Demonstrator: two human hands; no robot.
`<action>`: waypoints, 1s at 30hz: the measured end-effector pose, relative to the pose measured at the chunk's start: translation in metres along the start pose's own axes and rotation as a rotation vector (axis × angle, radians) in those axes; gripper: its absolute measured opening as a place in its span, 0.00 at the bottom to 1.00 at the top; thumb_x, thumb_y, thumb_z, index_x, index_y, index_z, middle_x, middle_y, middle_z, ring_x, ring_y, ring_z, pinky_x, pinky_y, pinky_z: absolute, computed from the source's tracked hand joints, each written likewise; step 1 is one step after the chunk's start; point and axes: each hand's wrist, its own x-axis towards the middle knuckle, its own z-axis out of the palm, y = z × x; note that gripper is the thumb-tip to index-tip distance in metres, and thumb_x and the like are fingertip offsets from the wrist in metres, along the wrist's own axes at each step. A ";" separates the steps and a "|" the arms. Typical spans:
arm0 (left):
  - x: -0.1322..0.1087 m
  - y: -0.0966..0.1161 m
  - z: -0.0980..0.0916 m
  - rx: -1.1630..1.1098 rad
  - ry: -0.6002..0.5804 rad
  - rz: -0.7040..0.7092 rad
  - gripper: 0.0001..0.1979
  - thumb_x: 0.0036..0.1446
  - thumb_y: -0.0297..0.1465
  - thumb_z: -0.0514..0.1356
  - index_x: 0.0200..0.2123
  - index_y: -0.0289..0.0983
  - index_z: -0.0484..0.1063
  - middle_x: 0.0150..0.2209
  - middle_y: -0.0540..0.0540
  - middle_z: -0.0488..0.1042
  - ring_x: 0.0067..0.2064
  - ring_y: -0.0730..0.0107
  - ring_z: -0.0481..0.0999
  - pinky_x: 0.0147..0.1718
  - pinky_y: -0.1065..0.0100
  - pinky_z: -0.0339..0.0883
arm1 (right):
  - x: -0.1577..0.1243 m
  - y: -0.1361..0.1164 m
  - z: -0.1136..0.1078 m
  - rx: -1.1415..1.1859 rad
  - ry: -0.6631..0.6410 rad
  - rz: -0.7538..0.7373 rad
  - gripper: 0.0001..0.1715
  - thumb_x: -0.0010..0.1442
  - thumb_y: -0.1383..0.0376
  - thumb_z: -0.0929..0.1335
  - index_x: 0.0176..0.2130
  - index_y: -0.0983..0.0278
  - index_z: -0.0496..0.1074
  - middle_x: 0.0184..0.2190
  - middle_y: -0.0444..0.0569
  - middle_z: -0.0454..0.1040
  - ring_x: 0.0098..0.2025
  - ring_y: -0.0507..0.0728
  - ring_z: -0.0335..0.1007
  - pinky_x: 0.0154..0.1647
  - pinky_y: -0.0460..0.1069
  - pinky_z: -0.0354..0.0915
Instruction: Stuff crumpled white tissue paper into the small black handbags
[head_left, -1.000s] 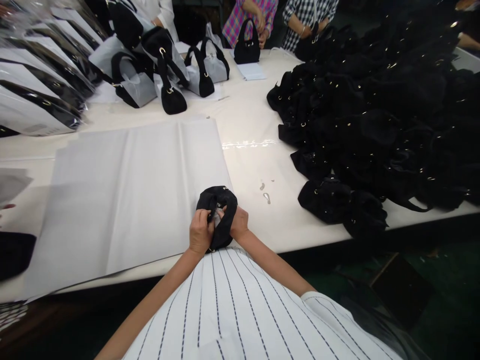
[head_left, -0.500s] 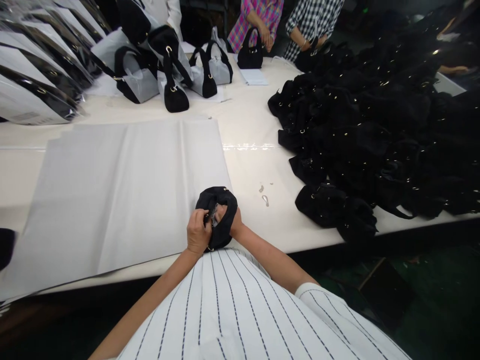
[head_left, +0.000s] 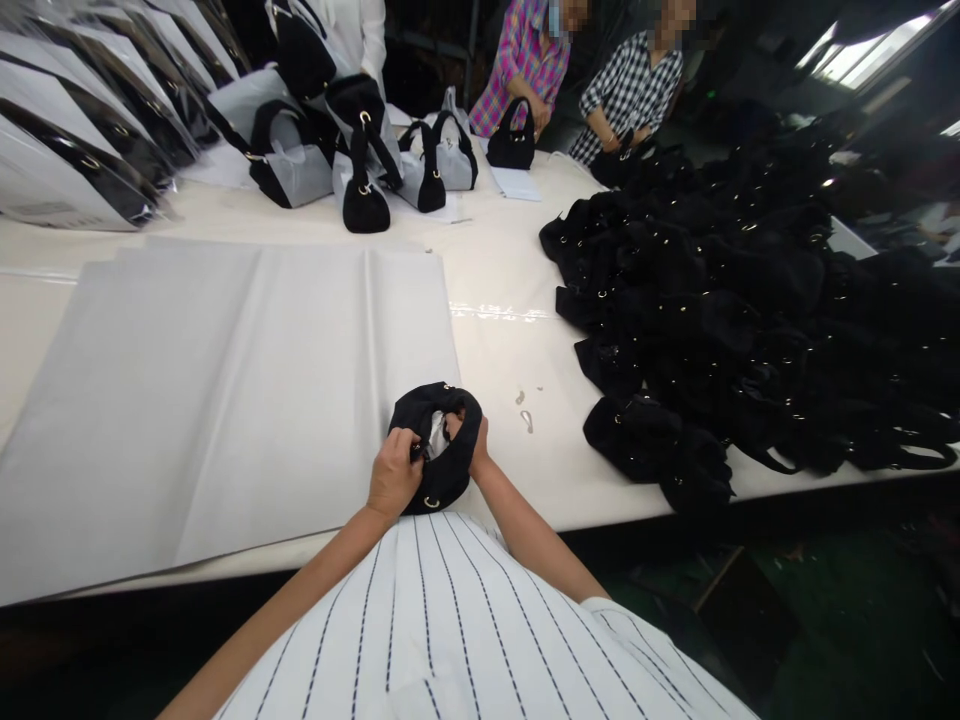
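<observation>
A small black handbag (head_left: 450,468) with gold rings is at the table's front edge, close to my body, its mouth pulled apart so a pale inside shows. My left hand (head_left: 395,470) pinches the bag's left rim. On the other side, my right hand (head_left: 478,440) grips the right rim, with some fingers reaching in through the opening and partly hidden by the black fabric. Under the bag's left side lies a stack of large grey-white paper sheets (head_left: 300,340).
A big heap of black handbags (head_left: 697,300) covers the table's right side. Wrapped bags (head_left: 364,205) stand at the back, and bags in clear plastic (head_left: 67,160) line the far left. Across the table, a person in a plaid shirt (head_left: 517,60) and one in checks (head_left: 637,85) work.
The bag's mouth is wider and more of its pale inside shows. My right hand's fingers have shifted toward the right rim. The camera view has tilted a little.
</observation>
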 end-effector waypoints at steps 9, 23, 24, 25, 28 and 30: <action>0.000 -0.001 -0.007 0.067 0.066 -0.181 0.03 0.57 0.30 0.57 0.36 0.39 0.66 0.34 0.48 0.71 0.36 0.66 0.72 0.34 0.68 0.63 | -0.035 -0.021 -0.017 -0.352 -0.109 -0.242 0.10 0.62 0.63 0.64 0.41 0.61 0.73 0.41 0.53 0.77 0.44 0.60 0.70 0.40 0.50 0.65; -0.004 -0.006 -0.014 0.081 -0.183 0.008 0.06 0.58 0.24 0.51 0.33 0.39 0.64 0.33 0.47 0.68 0.35 0.66 0.69 0.35 0.68 0.61 | -0.001 0.016 0.042 -0.375 0.001 -0.260 0.14 0.66 0.66 0.60 0.33 0.64 0.71 0.33 0.51 0.75 0.37 0.55 0.69 0.43 0.48 0.62; -0.002 -0.004 -0.013 0.093 -0.209 0.033 0.07 0.58 0.23 0.51 0.32 0.39 0.64 0.33 0.47 0.67 0.35 0.66 0.69 0.35 0.68 0.61 | 0.003 0.017 0.046 -0.359 0.022 -0.234 0.15 0.66 0.66 0.59 0.32 0.64 0.71 0.33 0.51 0.75 0.37 0.55 0.69 0.44 0.48 0.62; -0.001 -0.003 -0.013 0.104 -0.227 0.054 0.07 0.57 0.22 0.50 0.32 0.40 0.64 0.33 0.47 0.67 0.35 0.66 0.69 0.34 0.67 0.61 | 0.006 0.017 0.049 -0.341 0.033 -0.217 0.15 0.65 0.67 0.59 0.31 0.64 0.71 0.32 0.51 0.75 0.37 0.55 0.70 0.45 0.49 0.62; 0.003 0.000 -0.011 0.127 -0.227 0.068 0.08 0.57 0.22 0.50 0.33 0.40 0.64 0.33 0.47 0.67 0.35 0.66 0.69 0.34 0.67 0.61 | 0.014 0.017 0.049 -0.266 0.037 -0.167 0.15 0.63 0.68 0.61 0.27 0.64 0.72 0.30 0.50 0.75 0.34 0.55 0.69 0.44 0.49 0.63; 0.003 0.001 -0.009 0.141 -0.178 0.020 0.06 0.58 0.23 0.51 0.35 0.40 0.64 0.35 0.47 0.68 0.36 0.65 0.70 0.33 0.67 0.61 | 0.012 0.016 0.042 -0.180 0.031 -0.160 0.15 0.63 0.66 0.62 0.27 0.64 0.73 0.30 0.49 0.75 0.34 0.54 0.70 0.44 0.49 0.64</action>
